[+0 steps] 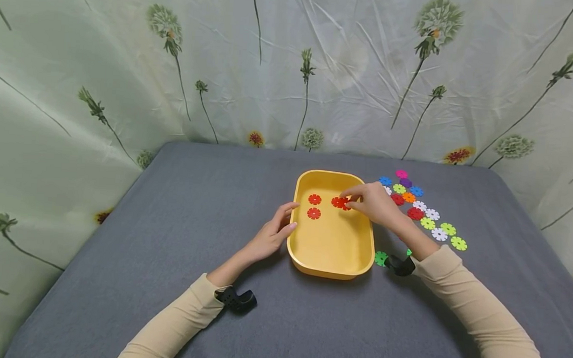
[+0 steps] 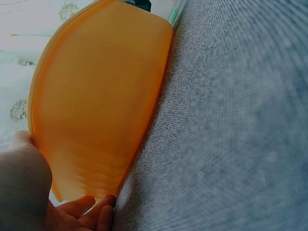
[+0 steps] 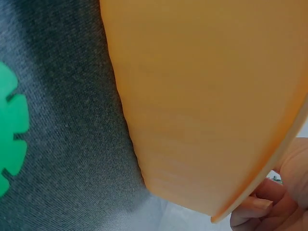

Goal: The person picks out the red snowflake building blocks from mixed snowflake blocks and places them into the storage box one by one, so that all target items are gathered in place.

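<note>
A yellow plastic tub (image 1: 328, 251) stands on the grey cloth. My left hand (image 1: 275, 231) grips its left side, thumb at the rim and the other fingers against the outer wall (image 2: 101, 96). Inside the tub, two red notched plastic discs (image 1: 314, 213) lie one above the other near the left wall. Toward the right, another red disc (image 1: 336, 202) overlaps a red notched disc (image 1: 345, 205) that my right hand (image 1: 374, 202) pinches between thumb and fingers. That hand reaches in over the right rim. In the right wrist view the tub's wall hides the held disc.
Right of the tub, several notched discs in pink, blue, purple, orange, red, white and yellow-green (image 1: 427, 223) lie scattered on the cloth. Green discs (image 1: 380, 258) lie beside the right wrist's black strap (image 1: 401, 266). A flower-printed curtain (image 1: 340, 84) hangs behind the table.
</note>
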Available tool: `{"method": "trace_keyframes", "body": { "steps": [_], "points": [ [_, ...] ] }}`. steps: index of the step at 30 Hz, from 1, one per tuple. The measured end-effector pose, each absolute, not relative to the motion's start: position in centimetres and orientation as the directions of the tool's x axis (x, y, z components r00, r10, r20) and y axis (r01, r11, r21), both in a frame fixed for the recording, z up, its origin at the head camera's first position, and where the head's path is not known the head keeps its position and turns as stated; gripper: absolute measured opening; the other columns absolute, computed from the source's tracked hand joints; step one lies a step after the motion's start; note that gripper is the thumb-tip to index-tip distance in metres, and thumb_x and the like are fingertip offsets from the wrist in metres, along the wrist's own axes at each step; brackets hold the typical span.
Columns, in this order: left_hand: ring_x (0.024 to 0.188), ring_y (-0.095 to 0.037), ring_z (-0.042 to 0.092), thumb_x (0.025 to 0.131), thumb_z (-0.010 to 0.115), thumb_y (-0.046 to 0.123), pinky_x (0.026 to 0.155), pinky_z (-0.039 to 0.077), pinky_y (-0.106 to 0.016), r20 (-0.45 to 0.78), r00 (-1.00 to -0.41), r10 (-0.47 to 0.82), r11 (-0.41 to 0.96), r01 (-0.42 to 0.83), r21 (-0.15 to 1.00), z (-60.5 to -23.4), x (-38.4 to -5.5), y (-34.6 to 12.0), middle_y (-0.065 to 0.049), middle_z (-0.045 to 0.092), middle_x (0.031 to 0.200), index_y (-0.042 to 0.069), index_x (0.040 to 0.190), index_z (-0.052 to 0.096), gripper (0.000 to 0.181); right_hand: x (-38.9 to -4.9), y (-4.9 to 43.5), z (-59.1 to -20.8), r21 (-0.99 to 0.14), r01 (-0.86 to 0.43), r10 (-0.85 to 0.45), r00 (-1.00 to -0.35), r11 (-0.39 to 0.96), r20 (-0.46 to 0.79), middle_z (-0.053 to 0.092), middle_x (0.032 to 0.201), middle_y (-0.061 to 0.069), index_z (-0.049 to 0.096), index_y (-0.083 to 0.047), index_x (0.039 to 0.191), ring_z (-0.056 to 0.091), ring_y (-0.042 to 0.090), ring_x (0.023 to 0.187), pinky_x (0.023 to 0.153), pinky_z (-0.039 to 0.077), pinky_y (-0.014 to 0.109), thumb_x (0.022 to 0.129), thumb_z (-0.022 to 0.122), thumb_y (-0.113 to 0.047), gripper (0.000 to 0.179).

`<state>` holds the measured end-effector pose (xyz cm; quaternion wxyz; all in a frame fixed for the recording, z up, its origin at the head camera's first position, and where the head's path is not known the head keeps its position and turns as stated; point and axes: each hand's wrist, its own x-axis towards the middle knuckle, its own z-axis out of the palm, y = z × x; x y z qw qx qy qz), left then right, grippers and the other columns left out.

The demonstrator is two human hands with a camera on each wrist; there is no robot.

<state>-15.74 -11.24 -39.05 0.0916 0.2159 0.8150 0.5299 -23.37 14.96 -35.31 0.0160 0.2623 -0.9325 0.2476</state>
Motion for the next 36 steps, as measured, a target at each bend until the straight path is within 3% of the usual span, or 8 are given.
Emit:
{"method": "trace_keyframes", "body": {
  "steps": [8,15,23,29,36],
  "points": [
    [0.129,-0.040,0.044,0.099,0.042,0.011,0.105,0.039,-0.050,0.086,-0.886,0.455,0.335,0.259,0.906,-39.1,-15.7,-11.3,-0.028,0.033,0.146,0.001,0.144,0.023,0.050,-23.5,14.3,-35.6,-0.392,-0.570,-0.570,-0.811,0.722,0.130,0.075,0.089,0.009,0.074,-0.007,0.097,0.069,0.019,0.077,0.065,0.055,0.027,0.078,0.072,-0.004,0.018],
    [0.128,-0.041,0.046,0.099,0.041,0.010,0.104,0.039,-0.051,0.106,-0.881,0.461,0.324,0.278,0.904,-39.1,-15.7,-11.2,-0.030,0.036,0.144,-0.001,0.143,0.023,0.048,-23.6,13.5,-36.1,-0.339,-0.626,-0.636,-0.766,0.703,0.096,0.074,0.088,0.006,0.075,-0.007,0.092,0.063,0.014,0.074,0.069,0.055,0.030,0.077,0.073,-0.002,0.016],
    [0.128,-0.040,0.045,0.098,0.042,0.010,0.105,0.039,-0.050,0.091,-0.888,0.451,0.345,0.267,0.900,-38.9,-15.8,-11.2,-0.029,0.036,0.145,0.000,0.143,0.025,0.049,-23.8,13.0,-36.3,-0.304,-0.617,-0.630,-0.774,0.726,0.066,0.074,0.088,0.005,0.075,-0.008,0.092,0.057,0.012,0.068,0.063,0.050,0.023,0.078,0.071,-0.001,0.016],
    [0.128,-0.039,0.046,0.099,0.042,0.010,0.105,0.039,-0.050,0.083,-0.888,0.453,0.351,0.263,0.899,-38.9,-15.8,-11.3,-0.028,0.036,0.145,0.002,0.143,0.024,0.049,-23.8,12.7,-36.3,-0.268,-0.614,-0.623,-0.780,0.742,0.061,0.074,0.085,0.005,0.075,-0.007,0.090,0.057,0.013,0.068,0.064,0.052,0.026,0.078,0.071,-0.002,0.014],
    [0.127,-0.038,0.047,0.099,0.043,0.011,0.104,0.040,-0.050,0.091,-0.887,0.452,0.344,0.267,0.900,-39.0,-15.9,-11.3,-0.027,0.037,0.144,0.002,0.143,0.024,0.048,-23.8,12.2,-36.5,-0.175,-0.571,-0.576,-0.817,0.802,0.024,0.065,0.070,0.000,0.074,-0.011,0.082,0.053,0.017,0.065,0.057,0.044,0.024,0.080,0.068,-0.002,0.011]
  ]
}}
